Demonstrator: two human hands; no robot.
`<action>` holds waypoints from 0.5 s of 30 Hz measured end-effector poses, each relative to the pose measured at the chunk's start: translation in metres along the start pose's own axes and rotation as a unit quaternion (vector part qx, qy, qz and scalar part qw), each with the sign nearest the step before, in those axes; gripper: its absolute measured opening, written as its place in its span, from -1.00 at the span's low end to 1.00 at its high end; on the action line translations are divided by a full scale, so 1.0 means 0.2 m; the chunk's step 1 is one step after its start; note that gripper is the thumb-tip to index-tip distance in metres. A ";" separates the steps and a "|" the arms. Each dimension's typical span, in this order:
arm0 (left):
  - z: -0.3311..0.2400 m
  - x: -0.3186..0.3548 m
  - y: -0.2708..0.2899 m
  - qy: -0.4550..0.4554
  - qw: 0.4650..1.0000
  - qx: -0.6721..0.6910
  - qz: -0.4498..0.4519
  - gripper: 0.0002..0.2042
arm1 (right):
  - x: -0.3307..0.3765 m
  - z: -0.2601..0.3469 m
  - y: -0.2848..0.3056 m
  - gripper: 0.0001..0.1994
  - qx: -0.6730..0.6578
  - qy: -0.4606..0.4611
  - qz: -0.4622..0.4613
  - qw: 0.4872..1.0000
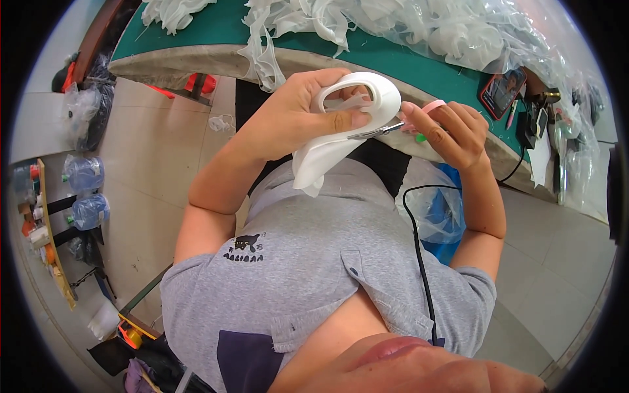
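White fabric [390,98], looped over, is pinched in the left hand [304,118]; the right hand [455,134] grips pink-handled scissors [379,132], blades at the fabric between both hands. Beyond, a phone [503,92] and frilly white strips [298,21] lie on the green bench [219,27].

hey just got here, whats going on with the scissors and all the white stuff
A person's left hand holds a looped white strip, while the right hand holds pink-handled scissors with the blades up against it. Whether they are cutting is hard to tell. More white ruffled pieces lie on the green table beyond, with a phone toward the right.
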State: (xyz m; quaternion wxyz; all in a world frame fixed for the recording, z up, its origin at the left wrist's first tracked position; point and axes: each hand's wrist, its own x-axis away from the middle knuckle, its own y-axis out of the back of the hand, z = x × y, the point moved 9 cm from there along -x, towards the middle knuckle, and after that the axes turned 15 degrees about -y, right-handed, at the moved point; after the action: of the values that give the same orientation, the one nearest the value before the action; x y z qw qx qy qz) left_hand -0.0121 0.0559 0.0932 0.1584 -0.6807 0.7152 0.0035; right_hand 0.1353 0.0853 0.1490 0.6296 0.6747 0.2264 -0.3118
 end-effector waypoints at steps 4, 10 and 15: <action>0.03 0.00 0.00 0.016 1.000 0.015 0.015 -0.61 | 0.01 0.01 0.01 -0.54 0.010 0.000 -0.011 1.000; 0.07 0.01 -0.02 0.049 0.997 0.062 0.016 -0.61 | 0.03 0.03 0.03 -0.59 0.102 0.034 -0.058 0.993; 0.07 0.01 -0.03 0.057 0.995 0.083 0.023 -0.59 | 0.04 0.02 0.01 -0.53 0.078 0.005 -0.011 0.997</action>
State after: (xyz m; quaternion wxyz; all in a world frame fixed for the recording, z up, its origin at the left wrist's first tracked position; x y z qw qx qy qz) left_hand -0.0034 0.0567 0.0805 0.1729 -0.6478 0.7363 -0.0912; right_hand 0.1423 0.0807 0.1453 0.5703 0.7208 0.2122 -0.3321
